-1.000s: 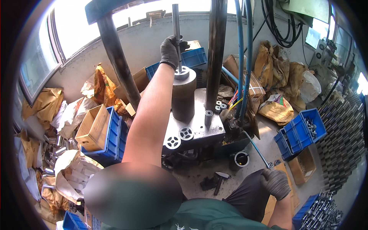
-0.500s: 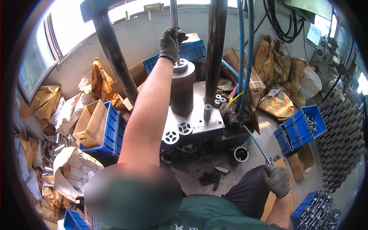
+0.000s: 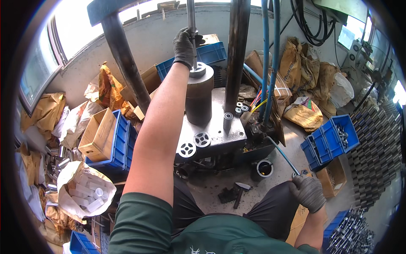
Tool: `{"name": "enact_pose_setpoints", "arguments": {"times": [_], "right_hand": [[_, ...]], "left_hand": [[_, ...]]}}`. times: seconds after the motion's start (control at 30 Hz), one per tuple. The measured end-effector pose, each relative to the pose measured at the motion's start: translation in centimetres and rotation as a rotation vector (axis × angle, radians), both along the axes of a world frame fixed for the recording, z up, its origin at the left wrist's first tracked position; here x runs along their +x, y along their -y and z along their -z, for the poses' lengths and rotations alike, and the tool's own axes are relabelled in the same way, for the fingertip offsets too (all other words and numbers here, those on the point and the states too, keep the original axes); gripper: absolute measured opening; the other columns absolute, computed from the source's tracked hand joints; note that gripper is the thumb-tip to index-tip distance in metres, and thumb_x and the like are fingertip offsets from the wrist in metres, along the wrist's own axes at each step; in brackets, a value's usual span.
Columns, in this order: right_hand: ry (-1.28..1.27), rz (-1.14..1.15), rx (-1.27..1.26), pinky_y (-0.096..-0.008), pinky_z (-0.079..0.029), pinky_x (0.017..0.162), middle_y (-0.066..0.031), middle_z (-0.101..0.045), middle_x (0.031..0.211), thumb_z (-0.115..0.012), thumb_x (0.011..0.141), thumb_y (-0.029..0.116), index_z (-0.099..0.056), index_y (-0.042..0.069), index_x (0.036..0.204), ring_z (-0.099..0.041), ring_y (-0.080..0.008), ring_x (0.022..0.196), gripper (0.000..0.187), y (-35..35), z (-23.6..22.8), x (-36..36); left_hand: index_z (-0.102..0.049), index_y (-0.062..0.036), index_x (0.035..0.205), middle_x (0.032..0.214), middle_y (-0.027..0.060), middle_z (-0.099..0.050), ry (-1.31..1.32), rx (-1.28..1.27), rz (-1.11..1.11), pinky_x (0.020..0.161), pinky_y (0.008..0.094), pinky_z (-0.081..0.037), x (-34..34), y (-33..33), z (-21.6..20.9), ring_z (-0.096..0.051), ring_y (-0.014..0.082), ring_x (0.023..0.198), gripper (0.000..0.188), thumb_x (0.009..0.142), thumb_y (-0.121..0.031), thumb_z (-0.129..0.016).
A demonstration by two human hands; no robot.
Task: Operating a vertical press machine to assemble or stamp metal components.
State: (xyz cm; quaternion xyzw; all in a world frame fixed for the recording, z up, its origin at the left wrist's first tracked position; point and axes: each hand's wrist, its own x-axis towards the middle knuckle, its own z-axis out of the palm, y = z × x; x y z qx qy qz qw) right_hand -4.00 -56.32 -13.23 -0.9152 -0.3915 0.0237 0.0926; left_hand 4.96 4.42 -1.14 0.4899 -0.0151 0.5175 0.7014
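My left hand, in a dark grey glove, reaches far forward with its fingers closed around an upright metal rod. The rod hangs in line below a thicker steel shaft. Its lower end meets a spoked metal disc on top of a thick dark cylinder. The cylinder stands on the steel press table. My right hand, also gloved, is wrapped around the end of a long bluish lever near my right knee.
Two spoked discs lie at the table's front edge, with a small bearing-topped cylinder to their right. Dark press columns flank the work. On the floor are a hammer and a round pot. Blue crates stand right.
My right hand and the lever's end are slightly higher. A blurred round shape has left the lower left, uncovering my green sleeve and the sack of white tubes. My left hand keeps its hold.
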Motion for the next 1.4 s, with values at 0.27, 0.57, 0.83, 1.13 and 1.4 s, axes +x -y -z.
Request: {"name": "enact_pose_setpoints", "arguments": {"times": [0.27,0.57,0.83,1.13,1.4], "right_hand": [[-0.022,-0.077,0.139,-0.0491,-0.060,0.086,-0.0192,-0.077,0.100,-0.065,0.090,0.025,-0.079,0.006,0.111,-0.075,-0.0395,0.093,0.031,-0.4,-2.2,2.6],[-0.209,-0.147,-0.171,-0.0529,-0.058,0.093,-0.0217,-0.077,0.107,-0.065,0.091,0.030,-0.078,0.007,0.116,-0.073,-0.0430,0.100,0.037,1.5,-0.2,1.8],[0.102,-0.111,0.228,-0.0514,-0.059,0.087,-0.0211,-0.076,0.108,-0.065,0.093,0.018,-0.075,0.006,0.113,-0.074,-0.0425,0.094,0.026,-1.6,-3.2,3.3],[0.413,-0.111,0.659,-0.0441,-0.061,0.088,-0.0226,-0.075,0.115,-0.066,0.099,0.015,-0.072,0.001,0.127,-0.075,-0.0401,0.097,0.032,-13.7,-10.9,16.1],[0.058,-0.158,0.083,-0.0490,-0.060,0.091,-0.0208,-0.076,0.116,-0.065,0.092,0.018,-0.073,0.010,0.129,-0.075,-0.0399,0.100,0.039,-3.7,-5.8,7.3]], "left_hand": [[-0.069,0.0002,0.119,0.090,0.0171,-0.075,-0.135,-0.007,0.037,0.070,0.0428,-0.068,-0.9,-0.7,-0.2,-0.077,0.0302,0.074,0.027,0.105,-0.019,-0.056],[-0.069,0.0006,0.121,0.090,0.0163,-0.074,-0.180,-0.014,0.083,0.069,0.0427,-0.067,-1.3,-1.1,-0.3,-0.076,0.0293,0.073,0.029,0.105,-0.021,-0.057],[-0.069,-0.0015,0.121,0.089,0.0171,-0.073,-0.181,0.039,0.052,0.069,0.0430,-0.068,-1.5,-0.8,0.7,-0.076,0.0303,0.073,0.029,0.101,-0.020,-0.058],[-0.067,0.0002,0.116,0.087,0.0162,-0.070,-0.117,0.002,0.049,0.061,0.0414,-0.068,-0.8,-0.5,0.7,-0.074,0.0293,0.067,0.026,0.096,-0.014,-0.058],[-0.068,-0.0004,0.122,0.085,0.0144,-0.071,-0.154,0.026,0.067,0.066,0.0392,-0.066,-1.1,-0.7,0.7,-0.074,0.0268,0.067,0.030,0.102,-0.019,-0.057]]}}
